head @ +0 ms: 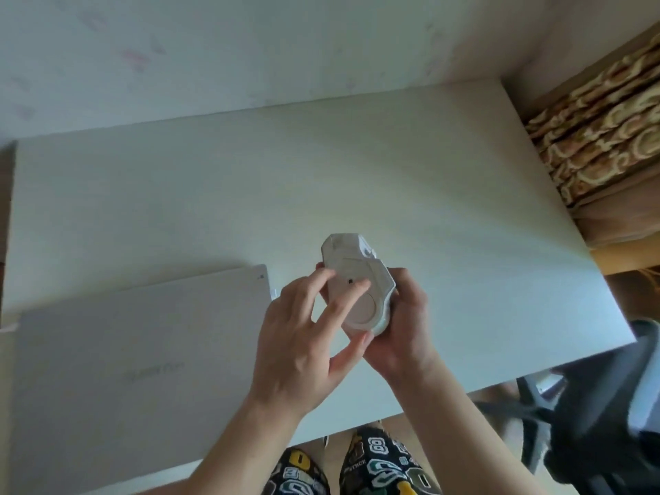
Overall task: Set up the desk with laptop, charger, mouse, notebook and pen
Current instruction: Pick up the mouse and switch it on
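Note:
A white computer mouse (357, 266) is held upside down above the white desk (446, 194), its underside with a small dark sensor facing me. My right hand (400, 334) cups it from below and from the right. My left hand (303, 337) rests its fingertips on the underside, with the thumb at the mouse's near end. A closed silver laptop (135, 362) lies flat on the desk at the lower left, lid up. No charger, notebook or pen is in view.
A pale wall (250, 48) runs along the desk's far edge. A dark office chair (589, 405) stands at the lower right, beside the desk's near right corner. Patterned fabric (600, 144) lies beyond the desk's right edge. My patterned shorts (357, 466) show below the near edge.

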